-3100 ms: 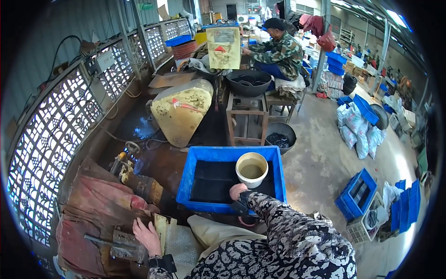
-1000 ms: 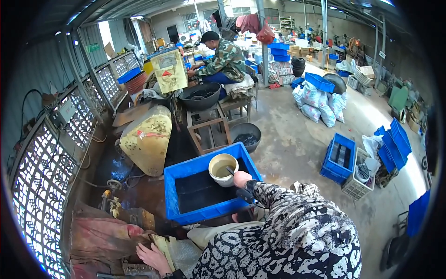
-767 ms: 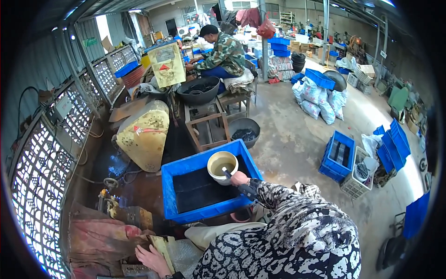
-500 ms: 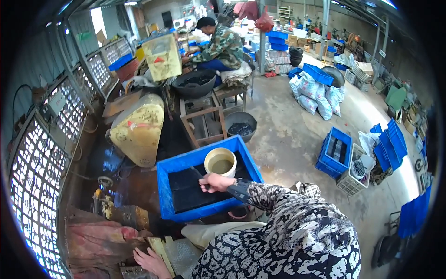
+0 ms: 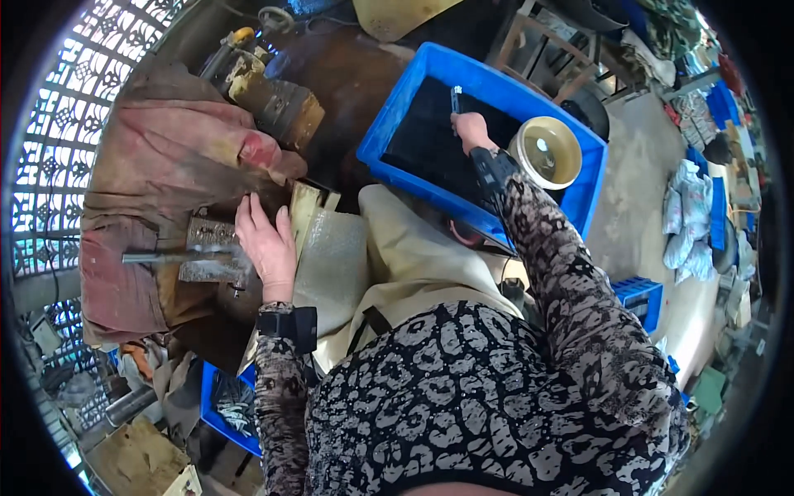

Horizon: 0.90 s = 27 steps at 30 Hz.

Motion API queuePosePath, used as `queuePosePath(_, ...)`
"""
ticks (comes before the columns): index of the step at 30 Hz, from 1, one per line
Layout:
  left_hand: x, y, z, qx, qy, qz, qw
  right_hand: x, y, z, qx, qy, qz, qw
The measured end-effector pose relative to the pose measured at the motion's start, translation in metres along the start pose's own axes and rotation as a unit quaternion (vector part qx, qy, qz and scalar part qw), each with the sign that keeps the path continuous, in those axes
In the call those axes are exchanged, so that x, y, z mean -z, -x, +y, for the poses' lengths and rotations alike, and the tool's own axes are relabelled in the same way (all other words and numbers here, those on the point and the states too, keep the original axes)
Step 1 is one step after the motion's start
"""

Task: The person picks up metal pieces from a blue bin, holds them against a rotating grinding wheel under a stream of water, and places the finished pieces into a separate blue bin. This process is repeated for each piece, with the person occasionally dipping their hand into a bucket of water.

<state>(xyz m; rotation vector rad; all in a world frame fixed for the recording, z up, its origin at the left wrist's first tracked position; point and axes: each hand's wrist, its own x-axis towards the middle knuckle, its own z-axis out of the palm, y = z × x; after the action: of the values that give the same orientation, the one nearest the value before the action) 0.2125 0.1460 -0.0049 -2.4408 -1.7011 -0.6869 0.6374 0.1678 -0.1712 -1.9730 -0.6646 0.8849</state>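
My right hand (image 5: 471, 131) is closed on one end of a narrow flat grey strip (image 5: 456, 99), whose far tip is pale. It is over the dark contents (image 5: 418, 132) of a blue plastic crate (image 5: 385, 107). Beside this hand, in the crate, stands a cream bucket (image 5: 571, 153) with murky liquid inside. At the left, my left hand (image 5: 269, 248) rests with its fingers stretched out beside a wet metal block (image 5: 208, 269) with a metal rod (image 5: 153, 258). A board with a bubbled, wet-looking surface (image 5: 331, 260) lies just right of that hand.
Stained reddish cloth (image 5: 165, 174) drapes over the machine at the left. Beyond it are a rusty motor-like part (image 5: 281, 107) and a handwheel (image 5: 275, 16). A second blue crate (image 5: 215, 405) with grey pieces sits at lower left. A wooden frame (image 5: 550, 50) stands behind the bucket.
The view has tipped down and turned left, so the co-worker's head and most of the room have left it. My right hand keeps hold of the strip over the crate; my left stays by the metal block.
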Motion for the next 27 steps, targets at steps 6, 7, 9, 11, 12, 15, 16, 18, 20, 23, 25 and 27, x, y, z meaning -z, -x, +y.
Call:
queuePosePath(6,-0.002,-0.011,0.001,0.003,-0.012,-0.06,0.998,-0.051,-0.08,0.071,0.306,0.414,0.025,0.857)
queuePosePath(7,-0.008,-0.021,0.0,-0.001,-0.014,-0.062,0.998,-0.057,-0.101,0.074,0.331,0.454,-0.016,0.827)
queuePosePath(9,-0.018,-0.027,0.003,0.0,-0.013,-0.069,0.998,-0.072,-0.121,0.076,0.22,0.414,0.008,0.883)
queuePosePath(11,-0.022,-0.026,0.008,0.003,-0.001,-0.077,0.997,-0.083,-0.126,0.073,-0.01,0.324,0.063,0.944)
queuePosePath(12,-0.021,-0.022,0.009,0.004,0.0,-0.082,0.997,-0.084,-0.121,0.072,-0.013,0.327,0.061,0.943)
queuePosePath(15,-0.006,-0.014,0.005,0.02,-0.024,-0.082,0.996,-0.095,-0.082,0.005,-0.166,0.203,0.094,0.96)
queuePosePath(16,-0.007,-0.016,0.009,0.014,-0.015,-0.082,0.996,-0.085,-0.08,0.0,-0.169,0.204,0.105,0.959)
queuePosePath(18,-0.007,-0.018,0.014,0.011,-0.002,-0.089,0.996,-0.073,-0.076,-0.009,-0.178,0.212,0.155,0.949)
queuePosePath(20,-0.007,-0.018,0.015,0.01,0.003,-0.093,0.996,-0.068,-0.072,-0.018,-0.182,0.215,0.177,0.943)
queuePosePath(23,-0.005,-0.018,0.015,0.005,-0.003,-0.09,0.996,-0.065,-0.069,-0.031,-0.184,0.226,0.156,0.944)
queuePosePath(25,-0.005,-0.018,0.016,0.006,-0.004,-0.091,0.996,-0.07,-0.073,-0.029,-0.179,0.232,0.165,0.942)
queuePosePath(27,-0.005,-0.019,0.017,0.007,-0.006,-0.092,0.996,-0.073,-0.074,-0.031,-0.168,0.244,0.184,0.937)
